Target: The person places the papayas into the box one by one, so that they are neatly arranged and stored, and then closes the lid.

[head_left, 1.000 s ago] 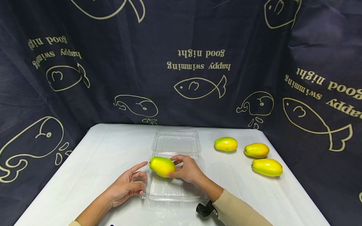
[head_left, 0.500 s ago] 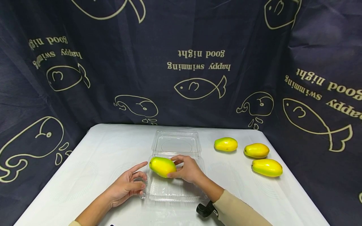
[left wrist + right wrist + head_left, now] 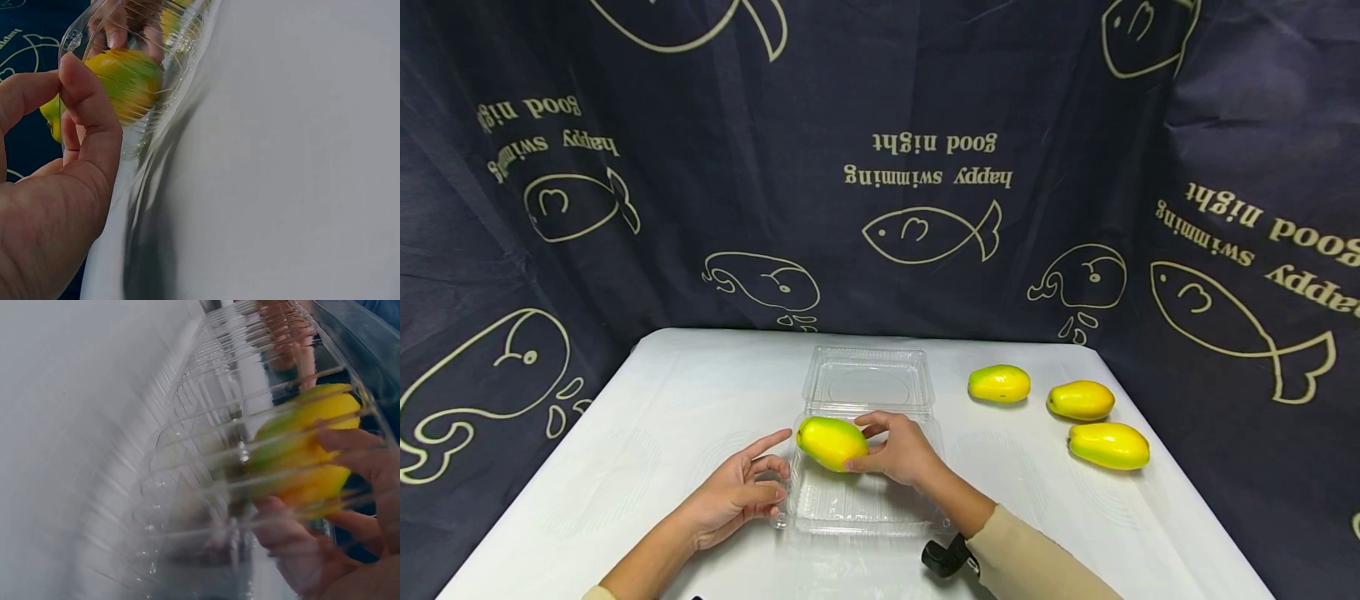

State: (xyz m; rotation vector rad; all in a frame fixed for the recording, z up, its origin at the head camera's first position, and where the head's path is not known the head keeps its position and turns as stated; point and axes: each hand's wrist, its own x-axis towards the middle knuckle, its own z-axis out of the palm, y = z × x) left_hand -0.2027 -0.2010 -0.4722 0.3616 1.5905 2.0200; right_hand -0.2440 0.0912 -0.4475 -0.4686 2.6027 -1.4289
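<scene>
The right hand point(image 3: 901, 450) grasps a yellow-green fruit point(image 3: 829, 442) in or just over the near half of a clear container point(image 3: 850, 504); the left hand point(image 3: 741, 493) pinches the container's left edge. Three more fruits point(image 3: 1080, 400) lie to the right. The dark cloth point(image 3: 760, 200) reads, upside down, "happy swimming", "good night".

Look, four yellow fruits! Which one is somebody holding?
The leftmost fruit, at the clear box: the right hand grips it. The other three fruits lie on the table, off to the right, with no hand touching them.
</scene>
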